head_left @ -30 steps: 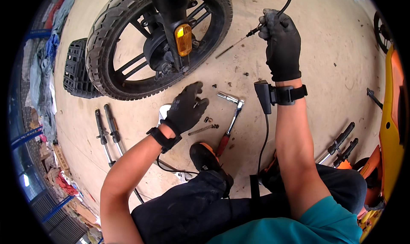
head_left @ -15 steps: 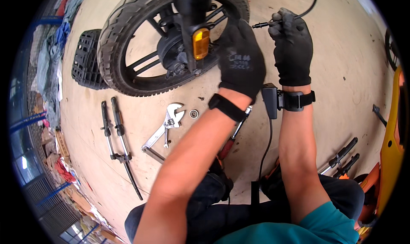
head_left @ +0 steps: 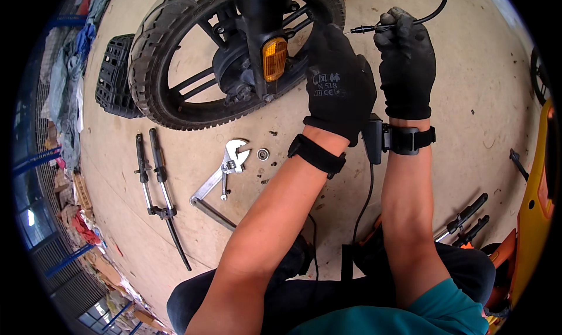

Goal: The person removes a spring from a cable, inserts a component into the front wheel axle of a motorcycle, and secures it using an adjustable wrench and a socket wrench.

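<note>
The dark wheel [head_left: 228, 68] is cut off by the upper edge. Against it, the left hand [head_left: 341, 83] has a grip too obscured to tell spread from pinching. The right hand [head_left: 408, 65] pinches the black cable [head_left: 441, 9], also cropped above, near its tip [head_left: 363, 29].

The view's top edge crops the wheel [head_left: 231, 68] and the cable [head_left: 442, 6] right of it, while the left hand [head_left: 341, 80] hides some tyre [head_left: 143, 77].
</note>
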`<state>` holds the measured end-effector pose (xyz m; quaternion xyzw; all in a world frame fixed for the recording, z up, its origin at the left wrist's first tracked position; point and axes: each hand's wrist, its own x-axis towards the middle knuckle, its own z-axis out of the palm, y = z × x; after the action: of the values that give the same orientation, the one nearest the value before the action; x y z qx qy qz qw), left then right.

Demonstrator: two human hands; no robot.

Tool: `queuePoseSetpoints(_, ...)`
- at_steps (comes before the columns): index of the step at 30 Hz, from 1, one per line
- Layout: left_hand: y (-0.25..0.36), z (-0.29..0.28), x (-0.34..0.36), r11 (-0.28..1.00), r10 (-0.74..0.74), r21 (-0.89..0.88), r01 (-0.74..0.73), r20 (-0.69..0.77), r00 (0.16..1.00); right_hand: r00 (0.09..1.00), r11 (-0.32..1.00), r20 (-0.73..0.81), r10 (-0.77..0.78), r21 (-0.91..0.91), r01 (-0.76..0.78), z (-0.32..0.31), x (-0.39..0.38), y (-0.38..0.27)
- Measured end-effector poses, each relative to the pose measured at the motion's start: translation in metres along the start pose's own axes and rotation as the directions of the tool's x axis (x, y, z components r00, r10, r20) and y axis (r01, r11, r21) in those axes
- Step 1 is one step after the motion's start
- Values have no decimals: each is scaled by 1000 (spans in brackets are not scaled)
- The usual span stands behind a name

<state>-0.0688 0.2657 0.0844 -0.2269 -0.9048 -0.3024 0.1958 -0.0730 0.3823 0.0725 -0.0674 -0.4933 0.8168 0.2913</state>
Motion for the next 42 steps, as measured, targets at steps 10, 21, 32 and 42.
queuePoseSetpoints(10, -5, -8, -1, 1000, -18, 23, 16, 77, 997, 1000, 999, -23, 21, 35, -20, 7, -4, 5)
queuePoseSetpoints(21, -8, -19, -14, 998, -45, 55, 39, 110, 993, 998, 998, 33, 50, -25, -49, 20, -11, 6)
queuePoseSetpoints(32, -38, -85, -66, 994, 103, -93, -61, 570, 815, 980, 987, 119, 159, -34, -155, 29, -9, 17)
queuePoseSetpoints(42, -92, -91, -87, 1000, 20, -24, -9, 505, 863, 971, 984, 177, 158, -107, -141, 34, -8, 17)
